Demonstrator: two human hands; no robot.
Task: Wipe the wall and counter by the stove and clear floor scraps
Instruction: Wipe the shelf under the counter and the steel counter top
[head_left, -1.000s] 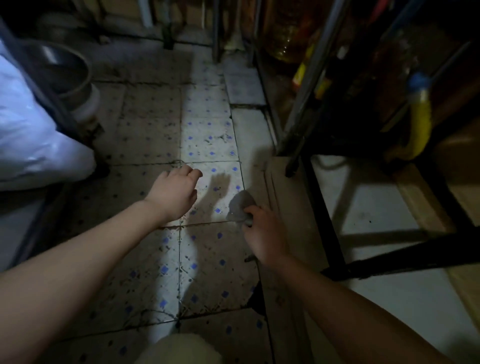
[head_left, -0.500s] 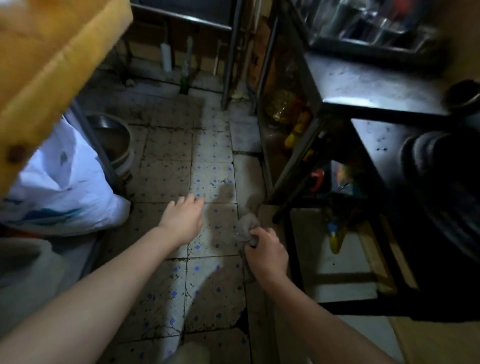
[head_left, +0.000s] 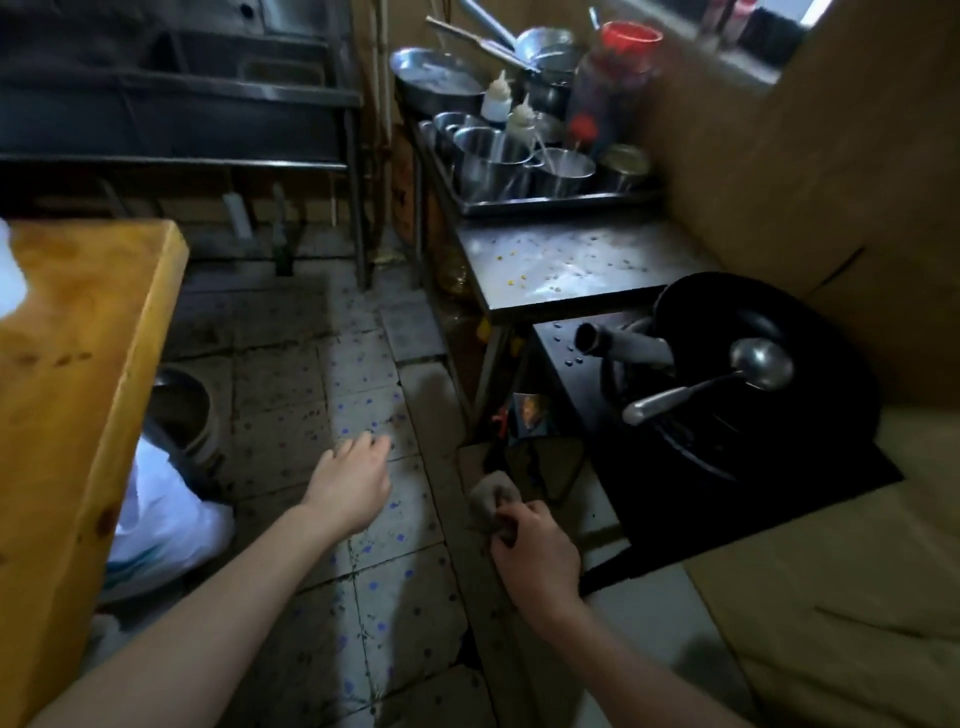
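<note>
My right hand (head_left: 535, 556) grips a small grey cloth (head_left: 491, 501), held low in front of the black stove (head_left: 727, 483). My left hand (head_left: 350, 480) hangs over the dirty tiled floor (head_left: 363, 374) with its fingers relaxed and nothing in it. A steel counter (head_left: 566, 270) speckled with crumbs and drops stands beyond the stove. The wall (head_left: 810, 171) to the right of stove and counter is covered with brown cardboard. A black wok (head_left: 779, 364) with a metal ladle (head_left: 727, 379) in it sits on the stove.
A tray of steel pots, squeeze bottles and a red-lidded jar (head_left: 618, 83) fills the counter's far end. A wooden table (head_left: 78, 364) stands at left, with a white bag (head_left: 161, 519) and metal bowl (head_left: 182, 410) below it. Steel shelving (head_left: 208, 104) closes the back.
The view has risen from the floor to take in the stove, counter and wall. Both hands have stayed low, and the right keeps hold of the cloth.
</note>
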